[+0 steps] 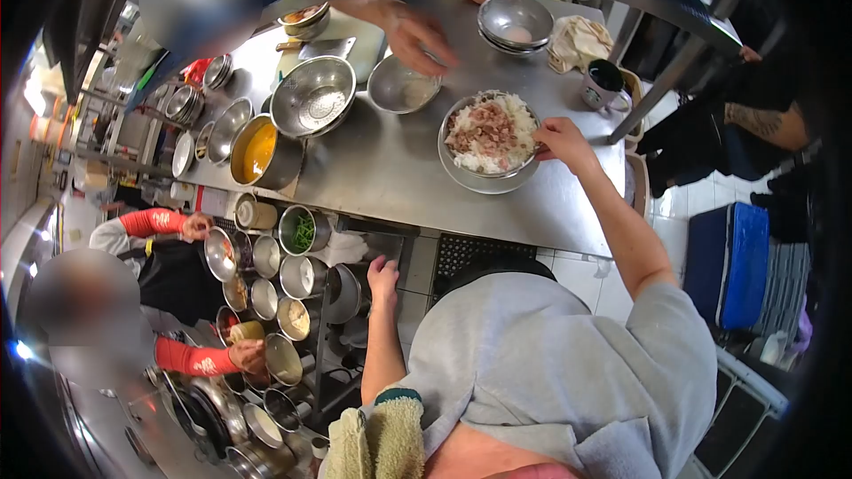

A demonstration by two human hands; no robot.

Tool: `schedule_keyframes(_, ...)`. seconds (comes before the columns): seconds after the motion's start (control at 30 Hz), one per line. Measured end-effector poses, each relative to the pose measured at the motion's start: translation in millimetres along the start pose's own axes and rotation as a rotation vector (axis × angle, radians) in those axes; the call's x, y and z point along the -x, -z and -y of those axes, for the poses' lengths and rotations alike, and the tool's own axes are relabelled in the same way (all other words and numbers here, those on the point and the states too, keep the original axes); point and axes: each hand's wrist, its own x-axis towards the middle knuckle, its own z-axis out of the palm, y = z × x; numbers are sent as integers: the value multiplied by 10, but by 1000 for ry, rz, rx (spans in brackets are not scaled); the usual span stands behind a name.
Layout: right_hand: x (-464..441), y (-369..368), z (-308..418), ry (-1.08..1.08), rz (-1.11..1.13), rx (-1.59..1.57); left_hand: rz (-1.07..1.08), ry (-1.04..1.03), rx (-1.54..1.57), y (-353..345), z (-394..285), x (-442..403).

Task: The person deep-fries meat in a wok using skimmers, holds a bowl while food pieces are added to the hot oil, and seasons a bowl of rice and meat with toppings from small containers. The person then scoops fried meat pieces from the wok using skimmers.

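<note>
Rice bowl [448, 156] with rim in right hand [566, 144], left hand [383, 280] apart.

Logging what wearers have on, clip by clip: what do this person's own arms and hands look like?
The left hand and right hand are bare, with no gloves or watch visible. The right sleeve is grey and short; a green-edged towel partly hides the left shoulder.

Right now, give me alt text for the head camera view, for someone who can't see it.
The right hand holds the rim of a bowl of rice with pink bits on a steel table; the left hand is near pots. Across the table, another person's hand is by a second bowl, and a red-sleeved co-worker stands at left.
</note>
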Motion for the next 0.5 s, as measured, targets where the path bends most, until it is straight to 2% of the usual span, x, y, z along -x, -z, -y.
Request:
schedule_keyframes(0.03,-5,14,-32,6,-28,-20,85,-130,-11,-101,-60,104)
schedule_keyframes(0.13,-83,94,-163,-4,-1,-33,301,-311,-40,-458,-577,411)
schedule_keyframes(0.23,-79,73,-153,-16,18,-35,423,-473,-184,-790,-1171,515)
schedule_keyframes(0.33,-123,110,-239,54,13,-42,440,-513,-118,-1231,-1628,477)
schedule_keyframes(0.4,-148,100,-335,117,3,16,540,-440,-37,-1520,-1858,401)
schedule_keyframes(0.47,-148,129,-270,213,-13,130,577,-351,-62,-1743,-1939,230)
schedule_keyframes(0.5,-171,130,-239,253,12,191,571,-388,-153,-1758,-2017,211)
